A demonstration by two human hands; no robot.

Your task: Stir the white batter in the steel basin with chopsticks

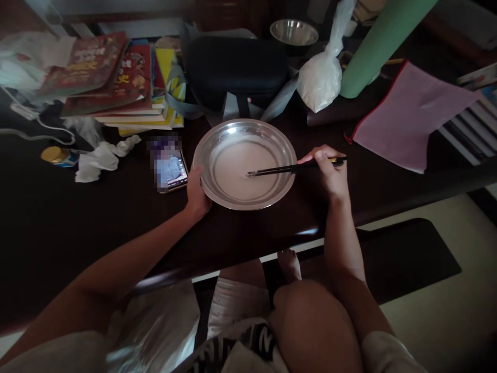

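Observation:
A shiny metal bowl [285,186] stands at the front of the dark table, holding a pale, whitish mixture [240,160]. My left hand [198,192] grips the bowl's left rim, thumb on top and fingers partly hidden beneath. In my right hand [330,166] is a pair of black chopsticks [279,169], held closed around their thick ends. Their tips reach over the bowl to the middle of the whitish mixture. Just left of the bowl lies a phone [171,163] with its screen lit.
Stacked books [128,77], crumpled tissues [99,160] and a small jar [58,155] are at the left. Behind the bowl sit a black case [236,67], a second metal bowl [294,32] and a knotted bag of white powder [320,83]. A green cylinder [380,49] and pink folder [411,116] lie right.

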